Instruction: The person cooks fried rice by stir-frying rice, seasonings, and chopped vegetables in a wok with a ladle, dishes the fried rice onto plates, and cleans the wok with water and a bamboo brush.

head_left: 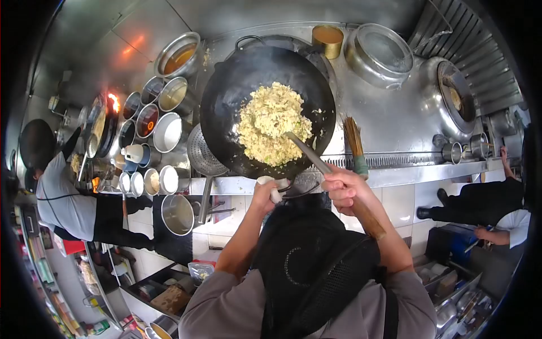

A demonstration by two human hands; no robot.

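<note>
A large black wok stands on the stove and holds a heap of fried rice with yellow and green bits. My left hand is closed around a folded white cloth at the wok's near rim, by its loop handle. In my right hand is a wok ladle with a metal shaft and a wooden handle. The ladle's head is buried in the rice, so its shape is hidden. Thin steam hangs over the wok.
A bamboo wok brush stands right of the wok, a perforated strainer left. Metal pots of sauces and seasonings crowd the left. A lidded pot and tin can sit behind. Co-workers are at both sides; flame burns left.
</note>
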